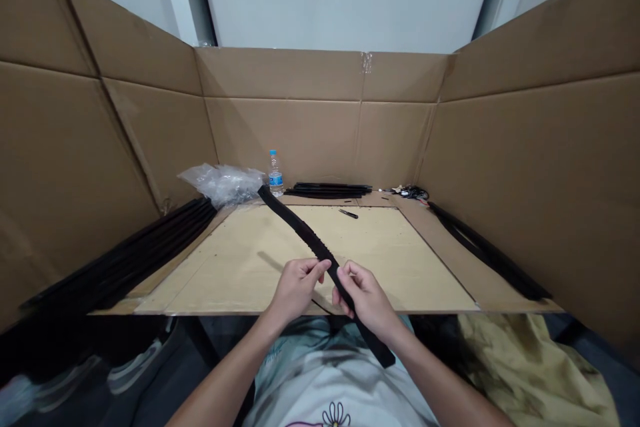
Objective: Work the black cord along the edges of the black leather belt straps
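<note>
A long, flat black strip [303, 230] with a finely ridged edge slants over the table front, its far end raised and its near end over my lap. My right hand [367, 297] is closed around its lower half, thumb on top. Beside it, my left hand [300, 287] is closed in a pinch at the strip's left edge. Below the left fingers hangs a thin dark strand [321, 307]; whether they grip it too, I cannot tell.
Cardboard walls [320, 130] enclose the table [240, 240]. Black strips lie in piles at left [145, 253], back [327, 190] and right [487, 253]. A small knife [349, 213], water bottle [275, 177], clear plastic bag [225, 183] and dark tangled bundle [410, 192] are farther back.
</note>
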Motion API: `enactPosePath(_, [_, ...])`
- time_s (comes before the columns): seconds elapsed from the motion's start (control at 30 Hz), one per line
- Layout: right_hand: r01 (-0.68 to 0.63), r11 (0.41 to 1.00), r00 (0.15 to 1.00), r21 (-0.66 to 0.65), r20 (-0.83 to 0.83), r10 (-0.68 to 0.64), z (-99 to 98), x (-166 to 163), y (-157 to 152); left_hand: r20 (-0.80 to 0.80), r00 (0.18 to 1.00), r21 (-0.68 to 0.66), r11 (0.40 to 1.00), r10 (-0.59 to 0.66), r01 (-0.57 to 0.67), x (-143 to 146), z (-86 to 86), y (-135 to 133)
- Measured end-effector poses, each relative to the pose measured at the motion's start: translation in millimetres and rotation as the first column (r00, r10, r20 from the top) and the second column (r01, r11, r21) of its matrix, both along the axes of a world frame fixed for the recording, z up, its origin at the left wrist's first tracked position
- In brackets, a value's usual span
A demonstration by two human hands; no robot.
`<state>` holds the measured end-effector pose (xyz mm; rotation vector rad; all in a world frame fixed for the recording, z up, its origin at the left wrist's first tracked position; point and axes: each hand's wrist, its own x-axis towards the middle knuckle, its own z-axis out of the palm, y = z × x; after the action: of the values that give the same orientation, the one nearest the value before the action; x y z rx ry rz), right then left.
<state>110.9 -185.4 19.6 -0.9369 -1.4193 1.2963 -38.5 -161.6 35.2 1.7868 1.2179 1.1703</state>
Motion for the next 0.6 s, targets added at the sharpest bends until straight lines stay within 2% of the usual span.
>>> enactPosePath(0.07, [0.034, 0.999, 0.999, -0.007, -0.017, -0.034, -0.7, 1, 3, -0.025, 1.0, 0.001, 1.0, 0.001, -0.001, 0, -1.1, 1])
enactPosePath(0.13, [0.054, 0.998, 0.999, 0.03, 0.003, -0.054, -0.9, 3, 6, -0.005, 0.999, -0.019, 0.999, -0.051, 0.051, -1, -1.5, 0])
enactPosePath(0.27, [-0.034, 0.991, 0.994, 0.129, 0.112, 0.02, 1.3, 11, 9, 0.029, 0.99, -0.049, 0.989, -0.141, 0.142, -2, -0.7, -2])
enactPosePath(0.33, [-0.116, 0.991, 0.988, 0.069, 0.112, 0.108, 3.1, 13, 7, 0.003, 0.988, -0.044, 0.987, -0.158, 0.157, -2, -0.1, -4])
enactPosePath(0.43, [-0.203, 0.975, 0.979, -0.085, 0.009, 0.205, 4.6, 13, 3, -0.035, 0.983, -0.027, 0.984, -0.178, 0.177, -1, 0.6, -5])
enactPosePath(0.5, [-0.186, 0.978, 0.983, -0.09, -0.017, 0.185, 4.4, 10, 1, -0.058, 0.984, -0.003, 0.986, -0.167, 0.167, -2, 0.9, -4])
enactPosePath(0.6, [-0.094, 0.996, 0.996, 0.006, -0.001, 0.094, 3.5, 7, 2, -0.095, 0.991, 0.034, 0.994, -0.096, 0.1, -3, 0.8, -2])
